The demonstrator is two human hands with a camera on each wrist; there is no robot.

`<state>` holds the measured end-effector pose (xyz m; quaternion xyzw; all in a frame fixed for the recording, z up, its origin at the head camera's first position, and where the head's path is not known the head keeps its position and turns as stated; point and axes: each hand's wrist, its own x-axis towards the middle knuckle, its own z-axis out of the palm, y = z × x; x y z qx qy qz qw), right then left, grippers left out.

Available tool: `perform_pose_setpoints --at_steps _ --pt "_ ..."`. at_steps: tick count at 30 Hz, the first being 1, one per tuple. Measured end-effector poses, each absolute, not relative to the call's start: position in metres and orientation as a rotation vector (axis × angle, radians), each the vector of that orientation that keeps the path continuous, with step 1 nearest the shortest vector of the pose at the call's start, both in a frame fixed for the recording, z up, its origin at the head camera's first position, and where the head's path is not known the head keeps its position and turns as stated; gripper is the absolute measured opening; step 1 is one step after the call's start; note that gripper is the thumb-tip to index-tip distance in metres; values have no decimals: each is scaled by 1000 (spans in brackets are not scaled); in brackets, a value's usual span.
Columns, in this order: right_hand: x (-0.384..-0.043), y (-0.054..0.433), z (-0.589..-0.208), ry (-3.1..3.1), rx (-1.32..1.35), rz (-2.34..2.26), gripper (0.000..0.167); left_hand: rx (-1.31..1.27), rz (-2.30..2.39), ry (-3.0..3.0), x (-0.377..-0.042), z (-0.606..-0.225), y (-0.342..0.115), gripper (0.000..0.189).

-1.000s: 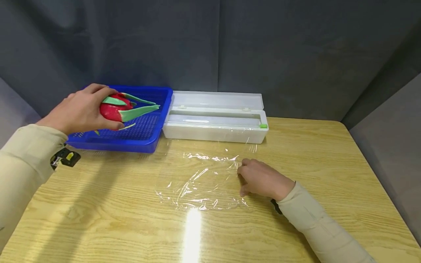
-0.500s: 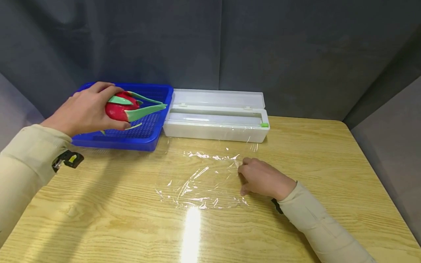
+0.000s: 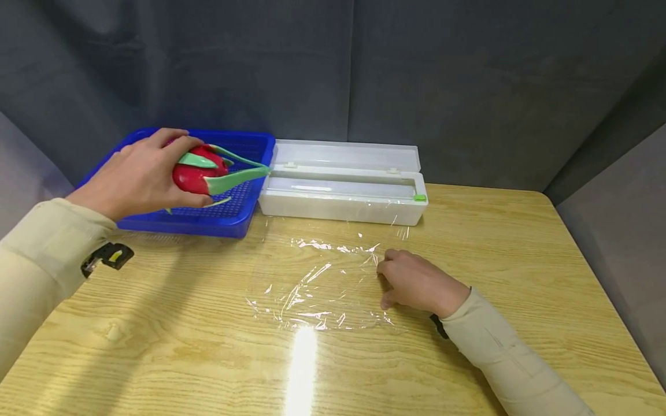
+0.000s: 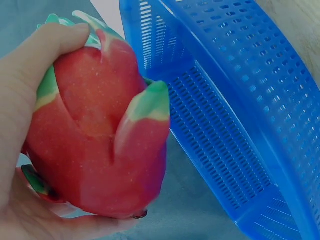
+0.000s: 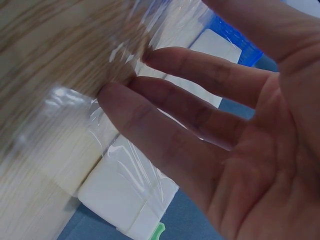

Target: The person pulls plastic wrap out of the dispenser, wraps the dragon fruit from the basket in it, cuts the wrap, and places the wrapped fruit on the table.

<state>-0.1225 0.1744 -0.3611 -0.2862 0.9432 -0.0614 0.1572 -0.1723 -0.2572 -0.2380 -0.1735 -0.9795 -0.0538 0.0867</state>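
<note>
My left hand grips a red dragon fruit with long green-tipped scales, fingers over its top and thumb along its near side. The fruit is held over the blue basket, its tips reaching towards the basket's right rim. In the left wrist view the fruit's red side fills the palm. A sheet of clear cling film lies crinkled on the table, drawn out from a white dispenser box. My right hand rests at the film's right edge, fingertips touching it, fingers loosely bent in the right wrist view.
The dispenser's lid stands raised at the back, and a green slider sits at its right end. The basket is right beside the box. A dark curtain hangs behind the wooden table.
My left hand has shifted slightly to the right with the dragon fruit, over the basket. The right hand stays at the film's edge.
</note>
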Motion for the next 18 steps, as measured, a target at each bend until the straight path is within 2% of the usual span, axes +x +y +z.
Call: perform_pose_setpoints --at_steps 18 --pt "-123 175 -362 2705 -845 -166 42 -596 -150 -2871 -160 -233 -232 83"
